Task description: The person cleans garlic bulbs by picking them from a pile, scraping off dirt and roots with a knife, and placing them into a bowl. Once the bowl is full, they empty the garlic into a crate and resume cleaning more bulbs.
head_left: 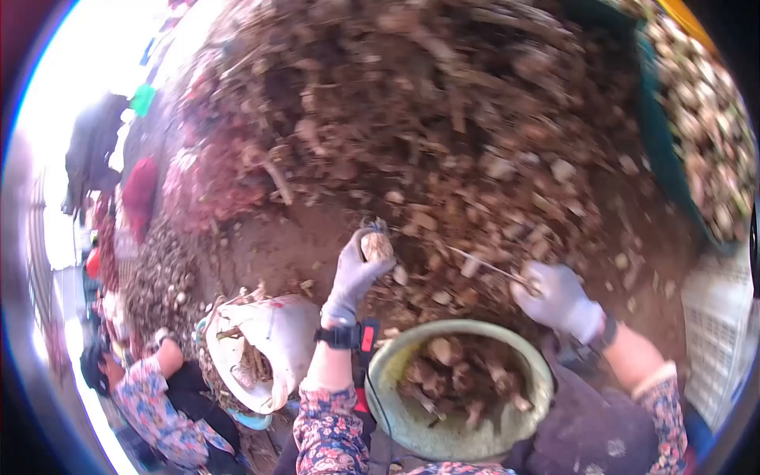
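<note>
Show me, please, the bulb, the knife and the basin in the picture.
bulb (pixel 377 246), head view, on its pale front side.
knife (pixel 484 266), head view, on the middle of the thin blade.
basin (pixel 447 434), head view, on the bare inner wall, near side.

- There's the bulb (pixel 378 246); pale tan, knobbly, with a dark tuft of stringy roots poking up on top; it sits up in the gloved left hand (pixel 354 273), fingers curled round it
- And the knife (pixel 487 267); thin pale blade, slanting up and left towards the bulb, tip clear of it; handle buried in the gloved right hand (pixel 560 299)
</note>
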`<state>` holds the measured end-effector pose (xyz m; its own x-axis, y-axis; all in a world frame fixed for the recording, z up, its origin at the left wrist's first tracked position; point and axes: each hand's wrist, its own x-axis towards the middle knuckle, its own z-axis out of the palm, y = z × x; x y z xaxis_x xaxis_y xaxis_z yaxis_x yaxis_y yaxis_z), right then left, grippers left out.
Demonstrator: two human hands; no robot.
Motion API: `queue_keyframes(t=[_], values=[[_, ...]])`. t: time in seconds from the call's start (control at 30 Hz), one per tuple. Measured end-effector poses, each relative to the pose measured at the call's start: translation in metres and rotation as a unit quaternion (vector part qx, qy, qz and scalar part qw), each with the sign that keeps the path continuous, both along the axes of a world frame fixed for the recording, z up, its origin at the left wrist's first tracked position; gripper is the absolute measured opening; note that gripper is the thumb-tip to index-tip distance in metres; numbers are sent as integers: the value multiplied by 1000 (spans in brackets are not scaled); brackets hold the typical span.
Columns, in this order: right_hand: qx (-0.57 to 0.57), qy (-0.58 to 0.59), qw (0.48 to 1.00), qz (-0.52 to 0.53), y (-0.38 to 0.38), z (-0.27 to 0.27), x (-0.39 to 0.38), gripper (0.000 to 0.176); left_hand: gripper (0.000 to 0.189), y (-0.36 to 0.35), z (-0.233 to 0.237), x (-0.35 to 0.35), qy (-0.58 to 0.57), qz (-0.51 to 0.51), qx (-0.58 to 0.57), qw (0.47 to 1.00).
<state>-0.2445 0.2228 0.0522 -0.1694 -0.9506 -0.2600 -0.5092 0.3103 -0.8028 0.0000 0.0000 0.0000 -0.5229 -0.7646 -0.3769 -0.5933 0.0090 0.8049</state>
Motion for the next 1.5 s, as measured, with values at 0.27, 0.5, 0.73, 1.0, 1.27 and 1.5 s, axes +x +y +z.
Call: queue_keyframes(t=[0.27, 0.5, 0.73, 1.0, 1.27, 1.5], values=[[-44, 96, 992, 62, 42, 55, -9, 31, 50, 154, 64, -81, 154, -6, 36, 987], [-133, 88, 987, 28, 69, 13, -19, 37, 39, 192, 78, -96, 152, -22, -38, 987], [107, 98, 956, -255, 107, -49, -68, 30, 47, 232, 148, -104, 218, -16, 62, 974], [18, -31, 972, -234, 113, -17, -41, 24, 20, 202, 111, -103, 317, 168, 80, 930], [-215, -71, 941, -253, 57, 42, -37, 20, 14, 209, 71, -105, 498, 403, 389, 662], [87, 11, 988, -129, 98, -33, -12, 31, 36, 189, 104, -67, 344, -27, 299, 890]])
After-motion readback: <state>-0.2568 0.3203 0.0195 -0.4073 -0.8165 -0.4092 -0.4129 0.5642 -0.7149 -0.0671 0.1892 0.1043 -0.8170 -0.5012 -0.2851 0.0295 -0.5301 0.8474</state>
